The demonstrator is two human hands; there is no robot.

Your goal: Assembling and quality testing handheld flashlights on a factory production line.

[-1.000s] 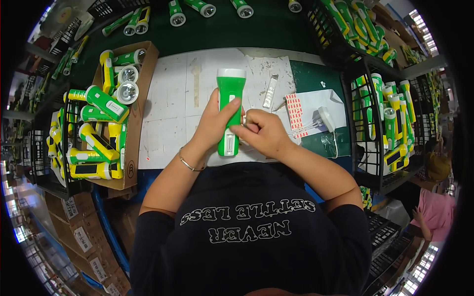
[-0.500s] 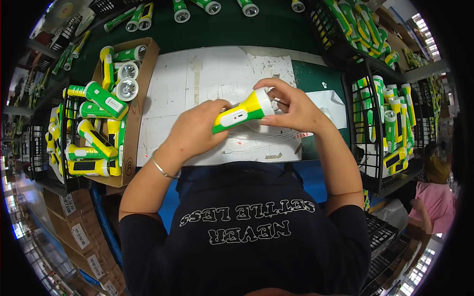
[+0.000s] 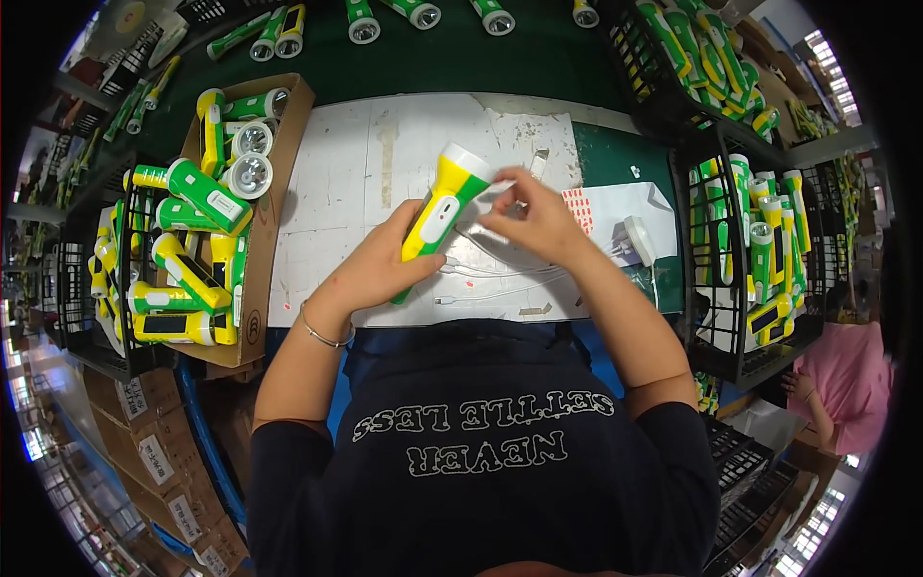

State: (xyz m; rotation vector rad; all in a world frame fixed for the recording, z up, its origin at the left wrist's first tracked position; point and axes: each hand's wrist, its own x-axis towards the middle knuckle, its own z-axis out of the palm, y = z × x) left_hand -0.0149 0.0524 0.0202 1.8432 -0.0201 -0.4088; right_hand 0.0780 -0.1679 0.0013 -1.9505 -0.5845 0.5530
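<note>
Yellow and green plastic filled my left hand (image 3: 380,269): I had my fingers wrapped round the lower body of the torch (image 3: 440,207), lifting it tilted above the white work mat (image 3: 365,183), its pale lens end pointing up and away to the right. My right hand (image 3: 538,219) was up at that lens end, fingertips pinched together on something small and white right beside the rim; what exactly it was, I could not tell. Under my hands a thin white cable (image 3: 490,284) lay looped on the mat, and off to the right sat a white charger plug (image 3: 638,238) next to a sheet of red stickers (image 3: 579,210). On my left, a cardboard box (image 3: 274,192) held more torches, and black wire racks (image 3: 740,260) on my right were stacked with the same kind.
</note>
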